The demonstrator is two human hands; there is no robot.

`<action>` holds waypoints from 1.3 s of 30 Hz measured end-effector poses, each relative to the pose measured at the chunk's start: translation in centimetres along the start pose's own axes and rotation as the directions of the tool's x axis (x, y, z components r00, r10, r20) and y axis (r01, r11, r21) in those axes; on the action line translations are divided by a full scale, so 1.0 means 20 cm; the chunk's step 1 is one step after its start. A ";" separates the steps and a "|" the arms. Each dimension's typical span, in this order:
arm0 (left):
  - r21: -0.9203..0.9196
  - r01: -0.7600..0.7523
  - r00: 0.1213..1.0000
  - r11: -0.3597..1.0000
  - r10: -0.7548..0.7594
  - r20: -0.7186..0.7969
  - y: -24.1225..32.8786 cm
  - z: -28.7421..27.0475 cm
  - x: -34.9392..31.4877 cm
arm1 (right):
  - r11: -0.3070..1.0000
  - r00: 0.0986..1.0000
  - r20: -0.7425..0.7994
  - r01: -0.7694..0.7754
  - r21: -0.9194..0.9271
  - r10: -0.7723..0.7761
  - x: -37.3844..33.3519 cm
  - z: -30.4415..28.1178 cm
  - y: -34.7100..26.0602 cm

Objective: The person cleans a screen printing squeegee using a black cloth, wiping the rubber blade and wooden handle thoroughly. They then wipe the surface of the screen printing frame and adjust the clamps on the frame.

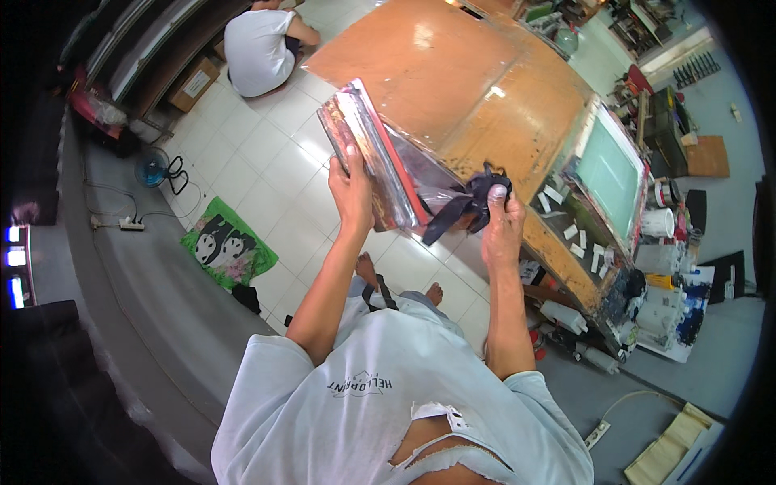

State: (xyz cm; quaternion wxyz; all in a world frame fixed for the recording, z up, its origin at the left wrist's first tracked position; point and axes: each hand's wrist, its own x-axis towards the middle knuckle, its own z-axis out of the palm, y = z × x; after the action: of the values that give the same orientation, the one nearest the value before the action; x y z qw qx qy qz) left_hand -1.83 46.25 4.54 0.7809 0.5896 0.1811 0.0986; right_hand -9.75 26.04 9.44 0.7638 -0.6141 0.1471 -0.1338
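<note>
My left hand (pixel 353 190) is closed round a stack of thin flat packets (pixel 378 166), its thumb lying on the near face. The stack is tilted, brown and glossy on one side, with a red edge on the other. In my right hand (pixel 503 226) is a dark crumpled bunch (pixel 465 212), pinched under the thumb; I cannot tell whether it is cloth or plastic. Clear film (pixel 432 182) shows between the stack and the dark bunch. Both hands are in front of my body, near the wooden table's edge.
A large wooden table (pixel 453 73) stands ahead, with a framed glass-like panel (pixel 610 174) at its right. Pots and containers (pixel 659 222) stand farther right. A person in a white shirt (pixel 259 52) crouches at the far left. A green panda mat (pixel 226 242) and a fan (pixel 152 168) are on the left.
</note>
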 end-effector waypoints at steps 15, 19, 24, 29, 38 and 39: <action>0.405 -0.263 0.867 0.876 0.030 0.498 0.02 0.30 -0.73 | 0.424 0.619 0.595 0.785 -0.451 -0.512 0.33 -0.36 -0.44; 0.412 -0.338 0.856 0.846 0.094 0.509 0.06 0.32 -0.77 | 0.581 0.789 0.501 0.606 -0.543 -0.356 0.36 -0.42 -0.50; 0.315 -0.421 0.791 0.850 0.175 0.586 0.09 0.30 -0.72 | 0.966 0.956 0.270 0.172 -0.194 -0.116 0.40 -0.53 -0.54; 0.171 -0.255 0.716 0.952 0.067 0.695 0.07 0.22 -0.64 | 0.925 0.763 0.582 0.376 -0.050 -0.279 0.20 -0.47 -0.54; 0.307 -0.189 0.694 0.933 -0.094 0.713 0.12 0.10 -0.53 | 0.665 0.900 0.252 0.432 -0.609 -0.354 0.26 -0.43 -0.39; 0.315 -0.212 0.718 0.925 -0.071 0.693 0.14 0.12 -0.53 | 0.739 0.901 0.154 0.422 -0.525 -0.405 0.28 -0.50 -0.33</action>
State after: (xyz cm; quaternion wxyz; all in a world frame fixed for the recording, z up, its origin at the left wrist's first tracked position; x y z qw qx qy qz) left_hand -10.51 41.10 9.58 0.6606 0.7267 -0.1317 -0.1349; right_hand -8.56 13.50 13.62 0.5095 -0.8249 0.0280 -0.2431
